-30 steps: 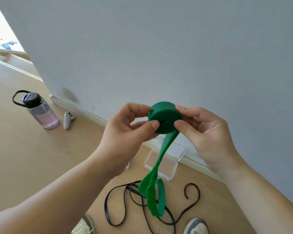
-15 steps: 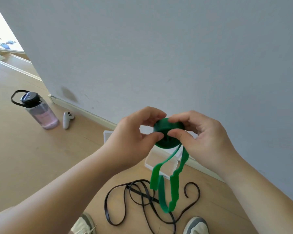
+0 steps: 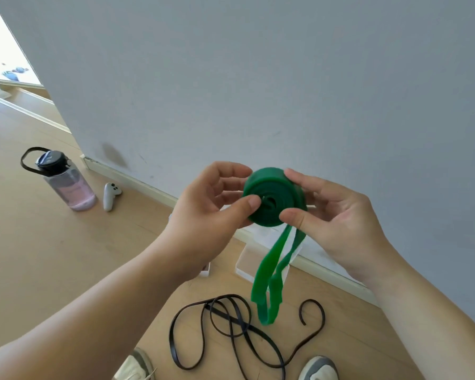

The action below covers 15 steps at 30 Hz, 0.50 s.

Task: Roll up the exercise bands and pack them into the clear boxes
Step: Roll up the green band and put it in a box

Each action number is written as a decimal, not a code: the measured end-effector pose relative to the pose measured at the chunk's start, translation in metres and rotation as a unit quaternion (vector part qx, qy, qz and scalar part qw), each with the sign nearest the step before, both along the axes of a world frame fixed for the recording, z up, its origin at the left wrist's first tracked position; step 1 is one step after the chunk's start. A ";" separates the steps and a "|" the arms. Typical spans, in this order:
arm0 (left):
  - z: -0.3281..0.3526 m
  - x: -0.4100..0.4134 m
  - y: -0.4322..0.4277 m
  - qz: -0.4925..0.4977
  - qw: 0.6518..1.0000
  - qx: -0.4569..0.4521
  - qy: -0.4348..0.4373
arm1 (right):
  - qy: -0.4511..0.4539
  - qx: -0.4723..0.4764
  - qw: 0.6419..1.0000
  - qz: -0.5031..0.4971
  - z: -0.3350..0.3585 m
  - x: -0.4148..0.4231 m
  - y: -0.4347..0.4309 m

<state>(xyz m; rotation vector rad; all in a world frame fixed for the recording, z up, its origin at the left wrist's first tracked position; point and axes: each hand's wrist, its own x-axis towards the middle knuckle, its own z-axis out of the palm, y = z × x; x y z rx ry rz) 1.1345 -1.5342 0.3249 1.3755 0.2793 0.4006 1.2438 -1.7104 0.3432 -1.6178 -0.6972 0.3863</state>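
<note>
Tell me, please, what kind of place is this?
Probably a room at home used for exercise. A wooden floor meets a plain wall; a water bottle and a black band lie on it, while both hands roll a green band.

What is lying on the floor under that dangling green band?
Under the green rubber band lies a clear plastic box by the wall, partly hidden, contents unclear, and a loose black band nearer.

Clear box largely hidden behind the hanging green band tail and left hand; contents indeterminable. Second white-edged item near the left wrist mostly concealed. Both shoes cut off at the near edge. Black band partly cropped there.
</note>
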 end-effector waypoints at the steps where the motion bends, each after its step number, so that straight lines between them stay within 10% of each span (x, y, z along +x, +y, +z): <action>1: 0.001 0.000 -0.001 -0.006 0.998 -0.067 -0.012 | -0.007 0.005 1.000 0.008 0.000 -0.002 0.000; 3: 0.000 -0.001 -0.005 -0.018 0.991 -0.130 -0.005 | -0.053 -0.008 0.999 0.002 -0.003 -0.005 -0.001; 8: -0.005 -0.002 -0.005 0.026 0.971 0.234 0.037 | -0.147 -0.106 0.983 0.009 -0.010 -0.001 -0.004; 15: -0.009 -0.003 -0.008 -0.032 0.951 0.305 0.029 | -0.124 -0.076 0.989 0.001 -0.010 -0.003 -0.004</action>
